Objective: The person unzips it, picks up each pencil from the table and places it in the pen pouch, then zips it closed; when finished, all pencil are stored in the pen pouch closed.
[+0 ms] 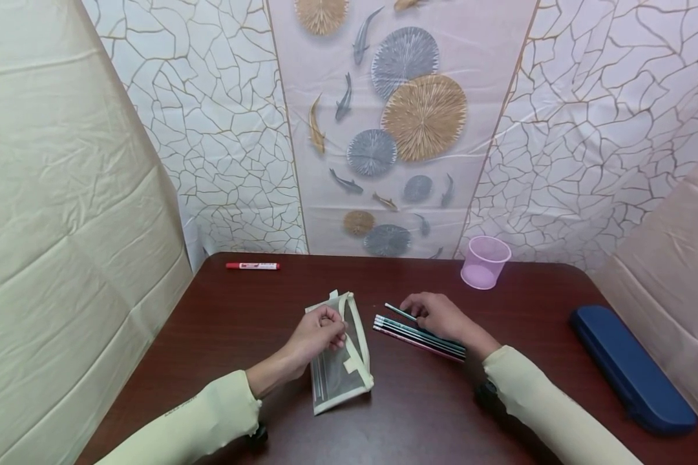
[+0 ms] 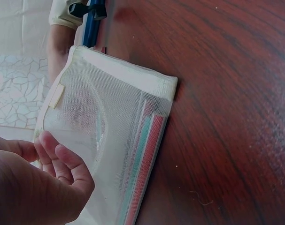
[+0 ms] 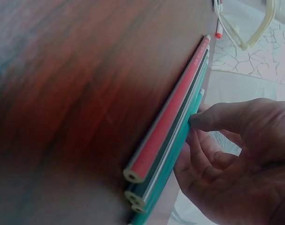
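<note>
A mesh zip pouch (image 1: 340,378) with cream edging lies in the middle of the table, its zipped side gaping. My left hand (image 1: 320,336) pinches the pouch's rim between thumb and fingers. Through the mesh, a red pencil (image 2: 147,159) and a green pencil (image 2: 136,164) show along one side of it. To the right lies a row of pencils (image 1: 419,336), dark green ones with a red pencil (image 3: 168,117) at the near side. My right hand (image 1: 439,316) pinches a green pencil (image 1: 400,312) at the row's far side, with thumb and fingertips on its shaft.
A red marker (image 1: 253,265) lies by the back left edge of the table. Towards the back right stands a pink cup (image 1: 484,263). A long blue case (image 1: 631,368) rests along the right edge. Patterned cloth hangs behind the table.
</note>
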Demonstrator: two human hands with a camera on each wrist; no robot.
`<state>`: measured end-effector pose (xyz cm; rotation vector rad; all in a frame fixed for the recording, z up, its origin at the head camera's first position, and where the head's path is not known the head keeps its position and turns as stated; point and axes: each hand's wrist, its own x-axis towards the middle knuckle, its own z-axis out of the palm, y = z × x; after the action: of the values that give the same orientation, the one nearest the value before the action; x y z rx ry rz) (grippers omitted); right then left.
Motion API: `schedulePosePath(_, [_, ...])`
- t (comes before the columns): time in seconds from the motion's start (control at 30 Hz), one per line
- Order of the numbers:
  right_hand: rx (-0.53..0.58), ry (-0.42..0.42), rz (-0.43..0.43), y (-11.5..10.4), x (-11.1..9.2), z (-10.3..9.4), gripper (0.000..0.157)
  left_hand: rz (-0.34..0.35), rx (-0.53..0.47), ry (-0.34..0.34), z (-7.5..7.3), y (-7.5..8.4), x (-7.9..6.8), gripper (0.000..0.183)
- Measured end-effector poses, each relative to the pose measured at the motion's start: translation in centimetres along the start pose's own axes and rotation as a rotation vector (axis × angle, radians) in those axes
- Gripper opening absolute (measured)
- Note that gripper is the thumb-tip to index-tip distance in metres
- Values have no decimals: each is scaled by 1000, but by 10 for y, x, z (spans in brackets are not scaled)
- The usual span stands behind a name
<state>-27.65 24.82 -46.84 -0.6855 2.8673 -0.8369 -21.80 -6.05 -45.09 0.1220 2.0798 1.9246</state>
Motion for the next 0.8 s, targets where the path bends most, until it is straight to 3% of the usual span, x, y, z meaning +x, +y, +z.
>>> schedulePosePath(0.5, [-123,-53,48,-6,3,-3,42,16,-19,-21,0,-3,1,8])
schedulePosePath(0.8, [-162,-46,23,-9,5,-4,42,17,-11,-20,0,-2,0,7])
